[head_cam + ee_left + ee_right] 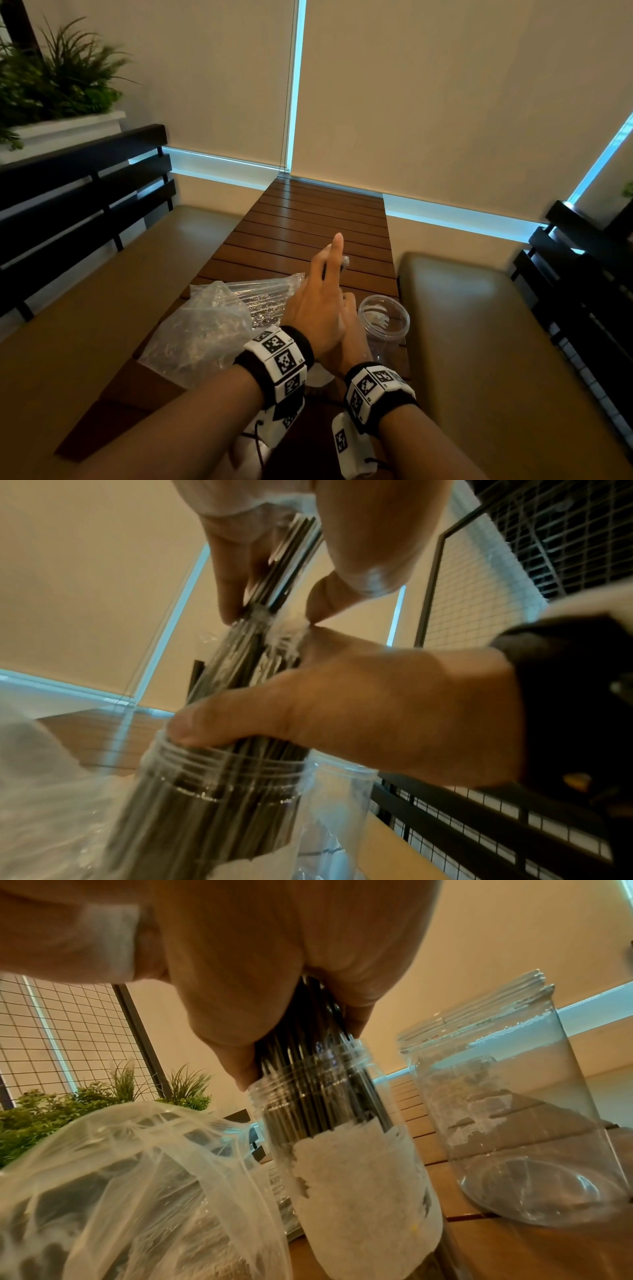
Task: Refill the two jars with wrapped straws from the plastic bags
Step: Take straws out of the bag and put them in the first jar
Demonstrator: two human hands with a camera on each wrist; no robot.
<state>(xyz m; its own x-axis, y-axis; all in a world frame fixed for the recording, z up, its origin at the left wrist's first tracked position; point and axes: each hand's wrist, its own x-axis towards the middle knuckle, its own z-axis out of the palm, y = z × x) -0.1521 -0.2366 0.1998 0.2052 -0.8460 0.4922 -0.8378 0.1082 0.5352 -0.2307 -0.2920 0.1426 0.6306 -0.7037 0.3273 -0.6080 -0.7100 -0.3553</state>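
A: What's nearest?

B: Both hands meet over a clear plastic jar with a torn white label, standing on the slatted brown wooden table. The left hand has its thumb curled against a bundle of dark straws in clear wrappers at the jar's mouth, with its fingers stretched forward along the bundle. The right hand grips the bundle higher up, fingers closed round it.

A: And the straws?

B: Their lower ends are down inside that jar.

A: Beside it?

B: On the left lies a crumpled clear plastic bag holding more straws. On the right stands an empty clear plastic jar, just beside the hands.
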